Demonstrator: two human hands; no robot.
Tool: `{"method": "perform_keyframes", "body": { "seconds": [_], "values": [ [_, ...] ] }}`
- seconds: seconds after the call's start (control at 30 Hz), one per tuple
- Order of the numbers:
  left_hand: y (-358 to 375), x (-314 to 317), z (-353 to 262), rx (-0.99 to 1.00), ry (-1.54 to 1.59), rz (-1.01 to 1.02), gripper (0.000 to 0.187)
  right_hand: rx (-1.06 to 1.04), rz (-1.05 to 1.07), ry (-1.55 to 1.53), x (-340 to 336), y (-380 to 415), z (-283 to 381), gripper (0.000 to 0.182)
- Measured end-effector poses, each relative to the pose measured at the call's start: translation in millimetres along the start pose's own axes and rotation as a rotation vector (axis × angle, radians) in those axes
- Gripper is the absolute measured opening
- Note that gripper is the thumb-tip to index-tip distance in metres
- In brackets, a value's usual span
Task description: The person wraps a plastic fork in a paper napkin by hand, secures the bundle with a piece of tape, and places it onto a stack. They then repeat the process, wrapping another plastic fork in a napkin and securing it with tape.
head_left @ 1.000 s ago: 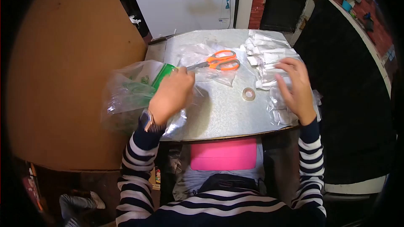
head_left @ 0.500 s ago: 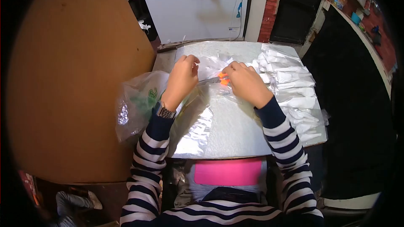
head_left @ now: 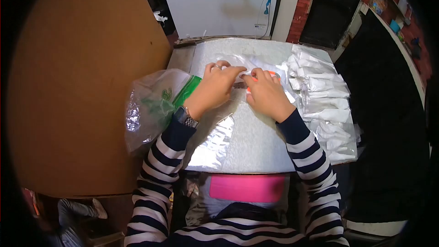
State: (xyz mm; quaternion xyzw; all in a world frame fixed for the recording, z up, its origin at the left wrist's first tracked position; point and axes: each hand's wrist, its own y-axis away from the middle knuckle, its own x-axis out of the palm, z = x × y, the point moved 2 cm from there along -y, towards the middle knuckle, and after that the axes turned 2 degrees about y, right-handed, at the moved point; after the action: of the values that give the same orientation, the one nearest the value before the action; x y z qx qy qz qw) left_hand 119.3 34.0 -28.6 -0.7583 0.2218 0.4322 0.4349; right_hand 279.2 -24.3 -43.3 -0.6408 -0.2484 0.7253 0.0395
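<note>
Orange-handled scissors are in my right hand, whose fingers are closed round the handles. Close beside it, my left hand has its thumb and fingertips drawn together near the clear plastic; what they pinch is too small to make out. A clear plastic bag with green print lies by my left wrist, over the table's left edge. Shiny clear film is spread below my left hand. Several white items in clear wrapping lie in a column to the right.
The light-topped table stands before me, with a tan panel to its left. A white appliance is behind it, and dark cloth hangs on the right. Someone's leg shows at the lower left.
My left hand has moved right, closer to my right hand. The scissors have turned, with more orange now showing behind my right fingers. The green strip on the bag is now uncovered.
</note>
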Motion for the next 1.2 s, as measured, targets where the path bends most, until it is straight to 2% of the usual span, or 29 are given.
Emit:
{"method": "perform_keyframes", "body": {
  "seconds": [0.1,0.3,0.43,0.6,0.7,0.8,1.0,1.1,1.2],
  "values": [
    [4,12,0,-0.059,-0.066,-0.005,0.041,0.010,-0.008,-0.002,0,0,-2,0.044],
    [5,12,8,-0.056,-0.178,-0.006,0.034,0.036,0.044,-0.058,-12,-1,-9,0.038],
    [5,10,10,-0.078,-0.123,-0.035,0.029,0.036,-0.006,-0.095,-10,0,-12,0.027],
    [4,9,11,-0.141,-0.064,-0.005,0.024,0.137,-0.002,-0.040,9,-4,-16,0.020],
    [4,10,13,-0.133,-0.065,-0.041,0.022,0.147,-0.013,0.013,12,-4,-15,0.019],
    [4,3,7,-0.088,-0.086,-0.179,0.021,0.127,-0.052,-0.026,1,-4,-8,0.019],
    [1,9,19,-0.308,0.215,-0.075,0.028,-0.013,0.035,-0.153,8,-3,-4,0.023],
    [2,12,28,-0.234,0.277,-0.222,0.029,-0.011,0.087,-0.208,3,-2,0,0.025],
    [2,9,30,-0.288,0.393,-0.333,0.029,-0.022,0.100,-0.265,3,-1,-1,0.023]
  ]
}}
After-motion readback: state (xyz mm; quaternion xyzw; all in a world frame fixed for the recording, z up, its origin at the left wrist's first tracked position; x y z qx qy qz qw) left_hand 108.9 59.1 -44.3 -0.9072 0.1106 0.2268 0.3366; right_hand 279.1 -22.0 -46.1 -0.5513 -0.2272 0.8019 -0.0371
